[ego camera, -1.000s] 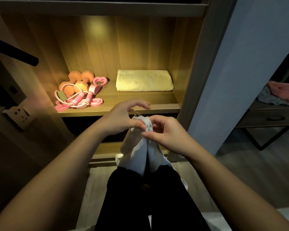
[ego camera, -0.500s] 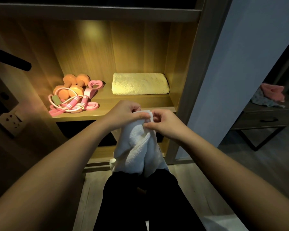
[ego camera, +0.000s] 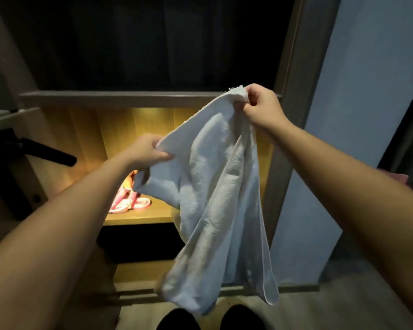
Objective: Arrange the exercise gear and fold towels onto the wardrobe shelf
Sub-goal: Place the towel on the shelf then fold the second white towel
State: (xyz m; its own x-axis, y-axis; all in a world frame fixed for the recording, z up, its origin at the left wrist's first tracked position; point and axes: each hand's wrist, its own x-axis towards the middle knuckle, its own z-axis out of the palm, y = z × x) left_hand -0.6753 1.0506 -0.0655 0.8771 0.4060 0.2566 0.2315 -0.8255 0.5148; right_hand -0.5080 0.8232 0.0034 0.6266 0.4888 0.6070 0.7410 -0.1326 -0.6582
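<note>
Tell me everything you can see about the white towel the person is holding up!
The white towel looks soft and fluffy, like terry cloth, with a thin stitched hem along its edge. It is unfolded and rumpled, hanging in loose folds in front of the lit wardrobe shelf. The right hand grips one top corner, held higher. The left hand pinches the top edge lower down, so that edge slopes. Its bottom end dangles loose.

The hanging white towel [ego camera: 219, 198] screens the lit shelf [ego camera: 157, 216] from 12 to 3 o'clock. Its 9 o'clock side holds pink exercise gear [ego camera: 131, 202]; a bare strip lies between them.
</note>
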